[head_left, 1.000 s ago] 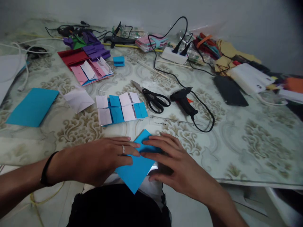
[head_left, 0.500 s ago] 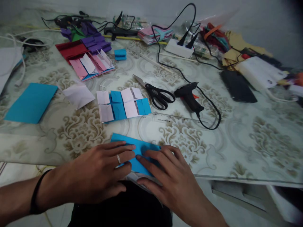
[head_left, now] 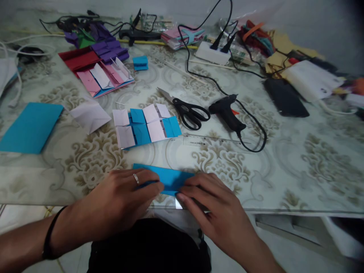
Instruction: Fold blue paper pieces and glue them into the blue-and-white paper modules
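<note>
Smooth blue paper, narrow and oblong, lay at the front edge of the table, its near edge pinched by the left hand and the right hand. Tabletop was glossy, scroll-patterned. Just beyond: creased white-and-blue folded piece, flaps in two rows; metal scissors, black handles; black plastic glue gun, corded; clear flat ruler, dark print too small to read.
</note>
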`<state>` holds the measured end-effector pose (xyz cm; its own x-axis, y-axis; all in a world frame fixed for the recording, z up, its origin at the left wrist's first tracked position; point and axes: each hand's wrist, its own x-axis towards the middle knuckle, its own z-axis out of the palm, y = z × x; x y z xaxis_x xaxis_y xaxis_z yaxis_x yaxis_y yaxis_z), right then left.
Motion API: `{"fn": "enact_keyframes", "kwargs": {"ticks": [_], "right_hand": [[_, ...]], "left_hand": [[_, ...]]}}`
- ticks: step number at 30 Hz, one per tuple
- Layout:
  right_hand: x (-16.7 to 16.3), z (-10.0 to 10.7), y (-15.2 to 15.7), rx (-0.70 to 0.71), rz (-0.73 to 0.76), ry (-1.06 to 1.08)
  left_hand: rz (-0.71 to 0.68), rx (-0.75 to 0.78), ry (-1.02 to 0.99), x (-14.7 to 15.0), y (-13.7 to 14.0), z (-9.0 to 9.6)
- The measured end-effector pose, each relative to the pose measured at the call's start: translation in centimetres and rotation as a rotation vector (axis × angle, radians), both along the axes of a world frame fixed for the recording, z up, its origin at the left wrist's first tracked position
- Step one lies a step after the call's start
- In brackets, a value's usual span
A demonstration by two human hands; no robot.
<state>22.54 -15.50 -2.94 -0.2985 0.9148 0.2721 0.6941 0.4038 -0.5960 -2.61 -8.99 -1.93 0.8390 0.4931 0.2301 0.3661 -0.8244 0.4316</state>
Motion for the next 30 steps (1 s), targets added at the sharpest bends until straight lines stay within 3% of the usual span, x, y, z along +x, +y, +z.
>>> {"fn": "enact_keyframes", "kwargs": {"ticks": [17, 30], "right_hand": [[-0.2, -1.0, 1.2, -0.062, -0.057, 0.083], [-0.5, -0.6, 1.6, -0.088, -0.102, 0.059]], "left_hand": [[-0.082, -0.015, -0.045, 0.2, 0.6, -0.3], [-0.052, 0.064, -0.015, -0.9, 0.1, -0.9]]}}
